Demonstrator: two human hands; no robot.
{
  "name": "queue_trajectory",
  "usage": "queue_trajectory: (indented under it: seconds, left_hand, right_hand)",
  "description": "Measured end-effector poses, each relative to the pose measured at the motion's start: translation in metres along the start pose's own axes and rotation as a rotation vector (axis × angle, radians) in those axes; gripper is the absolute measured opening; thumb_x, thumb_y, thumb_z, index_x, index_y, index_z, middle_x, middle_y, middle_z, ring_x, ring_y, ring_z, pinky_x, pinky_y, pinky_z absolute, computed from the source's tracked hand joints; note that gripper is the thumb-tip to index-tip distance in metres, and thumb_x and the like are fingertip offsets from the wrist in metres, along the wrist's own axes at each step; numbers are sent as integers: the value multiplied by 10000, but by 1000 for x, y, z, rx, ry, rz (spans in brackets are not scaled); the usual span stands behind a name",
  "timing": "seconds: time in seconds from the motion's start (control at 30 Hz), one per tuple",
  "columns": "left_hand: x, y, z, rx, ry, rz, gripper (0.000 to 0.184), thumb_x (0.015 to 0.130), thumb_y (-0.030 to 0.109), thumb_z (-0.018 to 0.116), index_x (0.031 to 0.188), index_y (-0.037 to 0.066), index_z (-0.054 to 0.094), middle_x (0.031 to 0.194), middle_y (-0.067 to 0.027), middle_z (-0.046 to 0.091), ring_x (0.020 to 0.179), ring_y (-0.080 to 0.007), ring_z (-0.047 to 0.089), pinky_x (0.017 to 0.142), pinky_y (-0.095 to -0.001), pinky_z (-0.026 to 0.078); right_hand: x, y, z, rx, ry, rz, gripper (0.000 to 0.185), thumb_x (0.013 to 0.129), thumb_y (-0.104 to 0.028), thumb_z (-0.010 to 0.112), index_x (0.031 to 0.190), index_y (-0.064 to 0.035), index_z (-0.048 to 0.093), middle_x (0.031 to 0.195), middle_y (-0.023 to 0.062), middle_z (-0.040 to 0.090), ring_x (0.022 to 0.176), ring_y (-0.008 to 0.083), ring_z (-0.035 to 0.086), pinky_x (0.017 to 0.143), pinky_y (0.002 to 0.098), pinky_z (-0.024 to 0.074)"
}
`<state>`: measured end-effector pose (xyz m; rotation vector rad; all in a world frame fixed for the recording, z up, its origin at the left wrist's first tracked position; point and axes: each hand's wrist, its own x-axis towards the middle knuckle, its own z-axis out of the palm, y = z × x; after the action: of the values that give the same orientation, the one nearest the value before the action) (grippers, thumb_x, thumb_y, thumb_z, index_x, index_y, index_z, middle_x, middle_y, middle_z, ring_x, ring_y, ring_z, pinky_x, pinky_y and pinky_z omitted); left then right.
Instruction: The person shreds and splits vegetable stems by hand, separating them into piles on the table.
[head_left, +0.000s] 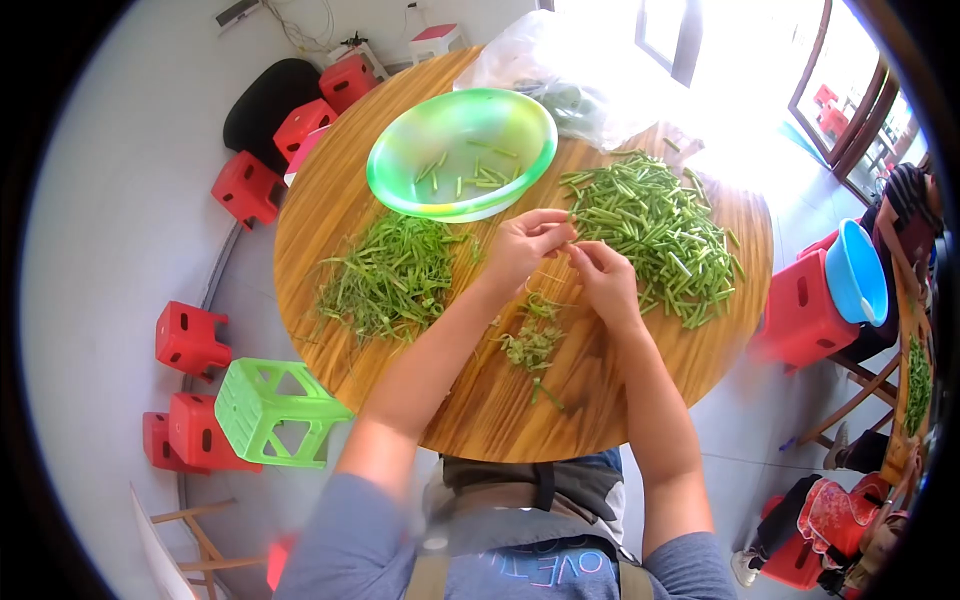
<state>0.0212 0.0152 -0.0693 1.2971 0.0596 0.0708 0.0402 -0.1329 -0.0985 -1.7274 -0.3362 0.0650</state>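
Over the middle of the round wooden table, my left hand (pixel 530 245) and my right hand (pixel 607 283) meet with their fingertips close together. Both are closed in a pinch. A small bit of green stem (pixel 572 219) shows at my left fingertips; what my right fingers grip is mostly hidden. Just beyond my right hand lies a large heap of cut green stems (pixel 655 225). Left of my left hand is a pile of leafy greens (pixel 395 275). Pale trimmings (pixel 532 345) lie between my forearms.
A green-and-white basin (pixel 463 212) with several stem pieces stands at the table's (pixel 480 430) far side, beside a clear plastic bag (pixel 560 75). A green stool (pixel 265 405) and several red stools are at left. A blue basin (pixel 856 272) and seated people are at right.
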Motion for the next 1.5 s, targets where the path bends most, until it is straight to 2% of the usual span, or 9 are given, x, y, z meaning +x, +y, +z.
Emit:
queue_trajectory:
  seconds: [0.1, 0.33, 0.53, 0.73, 1.03, 1.13, 1.23, 1.33, 1.5]
  left_hand:
    - [-25, -3, -17, 33, 29, 10, 220, 820, 54, 644, 1033, 4, 620, 894, -71, 656, 800, -117, 614, 737, -241, 483]
    - [-35, -23, -47, 94, -32, 27, 133, 802, 0, 638, 933, -3, 663, 902, -53, 658, 844, -99, 599, 773, -221, 476]
    - [-35, -20, -50, 248, -81, 168, 132, 772, -17, 656, 900, 6, 679, 833, -42, 641, 787, -93, 588, 713, -220, 479]
    - [-37, -20, -47, 348, -109, 204, 105, 756, 8, 680, 858, 31, 695, 801, -38, 635, 737, -98, 587, 668, -220, 470]
    - [-40, -14, -47, 446, -157, 221, 117, 735, 14, 695, 849, 41, 703, 773, -43, 645, 702, -104, 598, 655, -221, 477]
    - [-41, -11, -46, 448, -184, 168, 143, 760, -72, 635, 860, 14, 689, 820, -50, 642, 782, -120, 608, 721, -227, 487]
    - [-41, -13, -46, 379, -180, 147, 126, 788, -62, 617, 883, -4, 677, 848, -56, 652, 783, -120, 606, 722, -236, 491]
    - [-41, -19, -43, 66, -173, 4, 126, 824, -42, 590, 927, -17, 659, 888, -66, 656, 797, -125, 610, 745, -246, 496]
    - [-44, -19, -30, -91, -86, -153, 128, 864, 28, 574, 970, -6, 636, 926, -83, 652, 872, -154, 615, 822, -274, 496]
  right_hand:
    - [-2, -7, -2, 111, -90, 75, 207, 866, -187, 610, 962, -4, 633, 728, 0, 614, 601, 54, 512, 523, 212, 415]
    - [-15, -35, -2, 253, -358, 223, 202, 871, -199, 607, 932, -8, 638, 730, -5, 606, 583, 31, 491, 497, 182, 390]
    - [-13, -35, -3, 181, -396, 249, 201, 879, -190, 589, 934, -4, 640, 722, -5, 605, 569, 31, 482, 484, 180, 383]
    - [-12, -35, -5, 137, -415, 287, 188, 867, -167, 594, 914, 8, 646, 712, -7, 598, 565, 32, 475, 479, 183, 367]
    - [-11, -31, -5, 217, -417, 361, 149, 838, -142, 611, 865, -4, 662, 677, -10, 591, 559, 31, 467, 473, 182, 353]
    - [-12, -31, -3, 230, -389, 339, 140, 830, -131, 610, 862, -7, 663, 679, -13, 590, 562, 24, 463, 472, 179, 348]
    - [-13, -35, -2, 217, -355, 319, 131, 824, -113, 599, 861, -5, 663, 685, -13, 592, 569, 19, 460, 479, 177, 347]
    - [-14, -36, -1, 212, -311, 293, 127, 816, -99, 591, 856, 2, 658, 681, -14, 590, 568, 19, 458, 483, 178, 347]
    - [-14, -34, 2, 293, -221, 254, 125, 802, -94, 590, 834, 12, 650, 663, -22, 583, 570, 22, 465, 491, 183, 357]
